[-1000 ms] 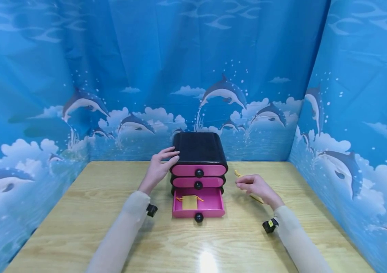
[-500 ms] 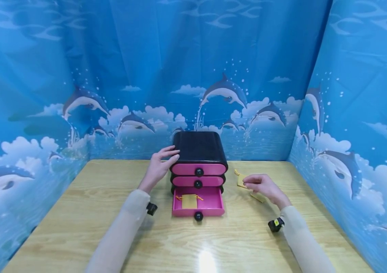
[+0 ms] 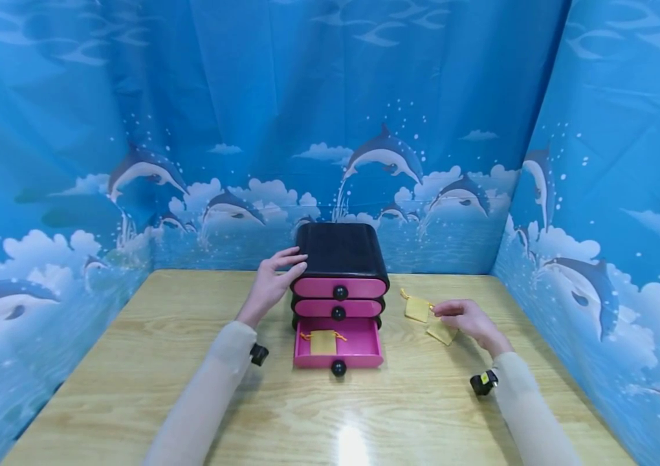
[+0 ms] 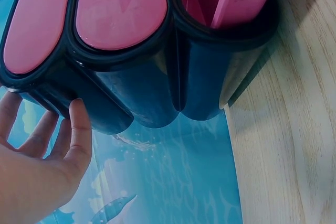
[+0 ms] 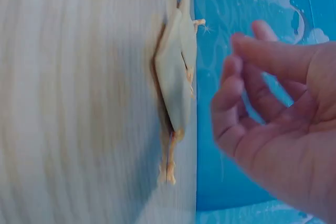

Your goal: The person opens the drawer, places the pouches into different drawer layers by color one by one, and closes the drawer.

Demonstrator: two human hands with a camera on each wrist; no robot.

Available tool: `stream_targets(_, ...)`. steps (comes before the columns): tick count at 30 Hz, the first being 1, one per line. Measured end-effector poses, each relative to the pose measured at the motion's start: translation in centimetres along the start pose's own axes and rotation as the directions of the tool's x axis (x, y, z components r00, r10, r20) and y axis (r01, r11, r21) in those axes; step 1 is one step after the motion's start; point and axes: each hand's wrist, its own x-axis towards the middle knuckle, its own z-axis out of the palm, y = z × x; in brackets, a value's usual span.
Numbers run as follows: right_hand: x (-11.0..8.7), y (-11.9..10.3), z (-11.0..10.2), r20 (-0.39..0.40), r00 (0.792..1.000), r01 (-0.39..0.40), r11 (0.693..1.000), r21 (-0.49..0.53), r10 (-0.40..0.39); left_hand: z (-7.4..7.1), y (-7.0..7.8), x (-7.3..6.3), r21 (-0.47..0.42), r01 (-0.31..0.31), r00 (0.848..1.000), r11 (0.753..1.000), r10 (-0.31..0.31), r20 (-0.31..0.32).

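Note:
A small black drawer cabinet (image 3: 338, 249) with pink drawer fronts and round black knobs stands at the middle of the table. Its lowest drawer (image 3: 361, 346) is pulled out, and a yellow drawstring pouch (image 3: 323, 343) lies inside it. My left hand (image 3: 268, 285) rests its fingertips against the cabinet's upper left side; the left wrist view shows the fingers (image 4: 80, 127) at the black casing. To the right, two more yellow pouches, a farther pouch (image 3: 417, 309) and a nearer pouch (image 3: 440, 332), lie close together. My right hand (image 3: 472, 321) hovers just over them, fingers loosely bent and holding nothing.
The wood-grain table (image 3: 190, 362) carries the cabinet and the loose pouches. A blue dolphin-print curtain (image 3: 237, 129) hangs along the back and both sides, close behind the cabinet. The pulled-out drawer's knob (image 3: 338, 368) juts toward the front.
My right hand has drawn back to the right, away from the farther pouch, which now shows fully with the nearer one beside it. The left hand stays against the cabinet.

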Motion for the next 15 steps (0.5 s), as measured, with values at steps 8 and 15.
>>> stream_targets(8,-0.2,1.4,-1.0,-0.024,0.997,-0.073,0.997,0.018,0.074,0.0,0.1,-0.1,-0.01,-0.003,1.0,1.0,0.003,0.0)
stream_targets(15,-0.4,2.3,-1.6,-0.028,0.992,-0.122,0.992,0.017,0.122,0.1,0.1,-0.1,-0.012,0.005,1.0,1.0,-0.005,0.002)
